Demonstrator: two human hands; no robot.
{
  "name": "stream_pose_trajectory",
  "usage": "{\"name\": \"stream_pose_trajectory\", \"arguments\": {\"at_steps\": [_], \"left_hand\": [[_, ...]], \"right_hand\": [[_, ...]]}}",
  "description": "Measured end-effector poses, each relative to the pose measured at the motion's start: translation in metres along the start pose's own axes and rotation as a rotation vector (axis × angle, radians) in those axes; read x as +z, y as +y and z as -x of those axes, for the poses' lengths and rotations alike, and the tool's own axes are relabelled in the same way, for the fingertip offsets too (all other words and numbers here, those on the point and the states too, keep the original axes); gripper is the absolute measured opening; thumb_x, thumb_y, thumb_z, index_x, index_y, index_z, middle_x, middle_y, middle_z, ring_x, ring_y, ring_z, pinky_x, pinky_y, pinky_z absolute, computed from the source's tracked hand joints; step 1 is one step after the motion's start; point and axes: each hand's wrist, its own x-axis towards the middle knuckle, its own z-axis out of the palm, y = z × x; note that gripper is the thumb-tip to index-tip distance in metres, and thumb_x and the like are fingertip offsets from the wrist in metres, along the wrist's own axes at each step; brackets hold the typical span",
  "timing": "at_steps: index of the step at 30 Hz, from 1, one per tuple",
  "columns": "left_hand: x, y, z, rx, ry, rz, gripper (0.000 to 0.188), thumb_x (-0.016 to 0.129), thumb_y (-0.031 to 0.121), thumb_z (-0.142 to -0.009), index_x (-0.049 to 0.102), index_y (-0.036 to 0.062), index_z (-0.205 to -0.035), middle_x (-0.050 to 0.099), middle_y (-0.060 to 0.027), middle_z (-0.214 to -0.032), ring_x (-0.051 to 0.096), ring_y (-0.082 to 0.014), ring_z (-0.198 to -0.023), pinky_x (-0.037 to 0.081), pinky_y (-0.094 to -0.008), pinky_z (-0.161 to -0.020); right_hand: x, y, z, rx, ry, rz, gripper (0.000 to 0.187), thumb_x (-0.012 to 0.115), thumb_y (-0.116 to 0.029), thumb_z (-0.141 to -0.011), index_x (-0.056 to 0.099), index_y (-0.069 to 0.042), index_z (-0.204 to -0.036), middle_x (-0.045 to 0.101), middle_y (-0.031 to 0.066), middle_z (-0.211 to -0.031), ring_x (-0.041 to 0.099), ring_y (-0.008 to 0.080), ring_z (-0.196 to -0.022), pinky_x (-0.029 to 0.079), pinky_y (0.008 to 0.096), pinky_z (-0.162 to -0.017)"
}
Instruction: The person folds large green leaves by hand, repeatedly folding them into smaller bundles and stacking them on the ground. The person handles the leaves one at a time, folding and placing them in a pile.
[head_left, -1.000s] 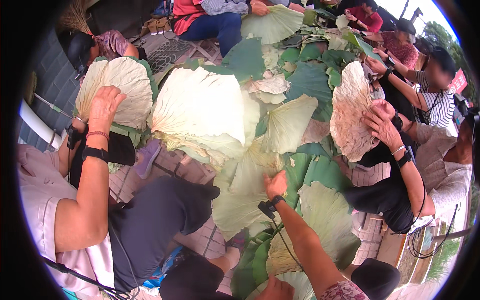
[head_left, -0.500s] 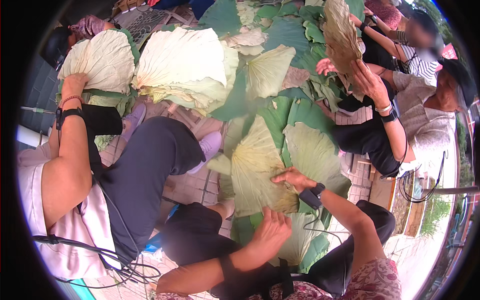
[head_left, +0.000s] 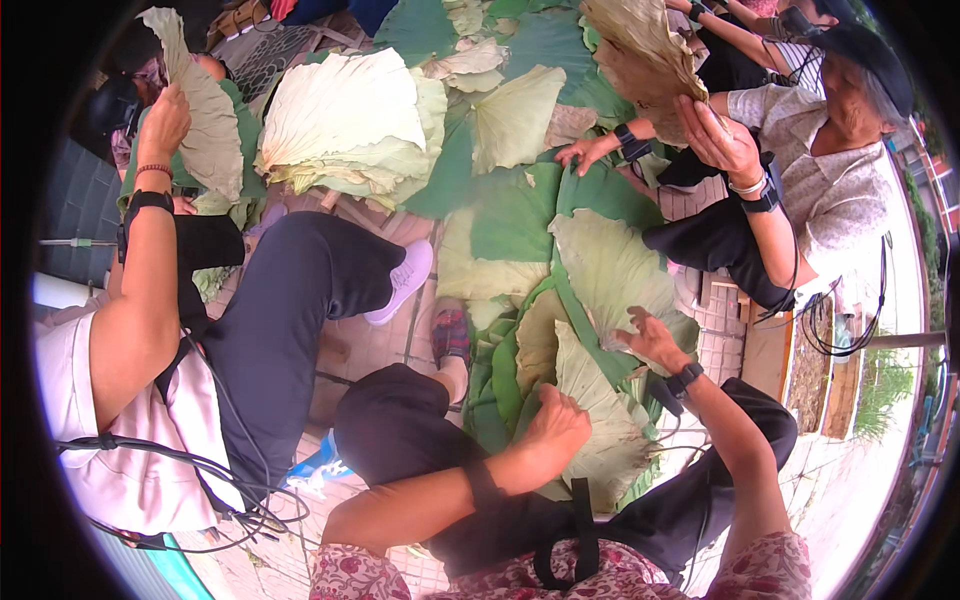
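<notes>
A pale, dry lotus leaf (head_left: 603, 425) stands slanted over my lap, its pointed top away from me. My left hand (head_left: 550, 432) is closed at its left edge, the fingers curled in a pinch; the fingertips are partly hidden. To the right, my right hand (head_left: 655, 342) has its fingers spread and holds nothing, above or against another broad pale-green leaf (head_left: 610, 262); contact cannot be told. A folded yellowish leaf (head_left: 538, 345) and green leaves lie beyond my left hand.
A tall stack of pale leaves (head_left: 345, 115) lies at the far left. A person on the left holds up a leaf (head_left: 208, 125); a person on the right holds a browned one (head_left: 650, 60). Dark cables (head_left: 215, 515) coil at lower left. Large green leaves (head_left: 515, 215) cover the middle.
The large yellowish leaf in front of me is gone from between my hands. My right hand has moved right and opened wider; my left has risen slightly. The left neighbour's leaf is lifted upright.
</notes>
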Motion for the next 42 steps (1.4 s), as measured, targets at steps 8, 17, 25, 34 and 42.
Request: {"name": "stream_pose_trajectory", "arguments": {"at_steps": [8, 17, 25, 34, 42], "left_hand": [[0.005, 0.001, -0.013, -0.046, -0.088, -0.081, 0.024, 0.064, 0.012, -0.080, 0.068, 0.0027, -0.102, 0.069, -0.0130, -0.091, 0.066, -0.0300, -0.092, 0.043, -0.0472, -0.095], [0.015, -0.010, -0.009, -0.074, -0.098, -0.089, 0.021, 0.062, 0.016, -0.084, 0.071, 0.0047, -0.100, 0.070, -0.0123, -0.089, 0.066, -0.0299, -0.091, 0.039, -0.0531, -0.097], [0.010, -0.018, -0.005, -0.075, -0.063, 0.003, 0.023, 0.070, 0.009, -0.073, 0.066, 0.0017, -0.095, 0.068, -0.0160, -0.089, 0.066, -0.0312, -0.092, 0.044, -0.0444, -0.091], [0.007, -0.011, -0.001, -0.085, -0.053, 0.035, 0.031, 0.076, 0.014, -0.072, 0.066, 0.0014, -0.099, 0.069, -0.0164, -0.093, 0.066, -0.0319, -0.095, 0.043, -0.0435, -0.091], [0.000, -0.011, -0.001, -0.098, -0.078, -0.004, 0.025, 0.069, 0.009, -0.075, 0.064, 0.0025, -0.099, 0.068, -0.0142, -0.093, 0.065, -0.0297, -0.095, 0.043, -0.0419, -0.092]], "right_hand": [[0.108, -0.094, -0.132, 0.314, 0.101, 0.133, 0.122, 0.082, -0.051, -0.073, 0.010, -0.003, -0.159, 0.045, 0.0255, -0.147, 0.045, 0.0481, -0.133, 0.046, 0.0466, -0.105], [0.100, -0.028, -0.110, 0.057, -0.042, 0.067, 0.083, 0.067, -0.017, -0.082, 0.030, -0.009, -0.155, 0.061, 0.0256, -0.121, 0.060, 0.0407, -0.114, 0.051, 0.0486, -0.093], [0.117, -0.013, 0.045, -0.182, -0.156, 0.167, 0.061, 0.062, -0.044, -0.093, 0.050, -0.016, -0.146, 0.061, 0.0222, -0.132, 0.056, 0.0422, -0.123, 0.047, 0.0482, -0.103], [0.098, -0.023, 0.088, -0.359, -0.379, 0.301, 0.059, 0.062, -0.045, -0.092, 0.053, -0.017, -0.143, 0.063, 0.0219, -0.127, 0.061, 0.0411, -0.115, 0.049, 0.0488, -0.099], [0.092, -0.098, -0.023, -0.222, 0.252, 0.412, 0.090, 0.078, -0.053, -0.076, 0.045, -0.001, -0.141, 0.044, 0.0266, -0.145, 0.038, 0.0450, -0.139, 0.040, 0.0555, -0.105]]}}
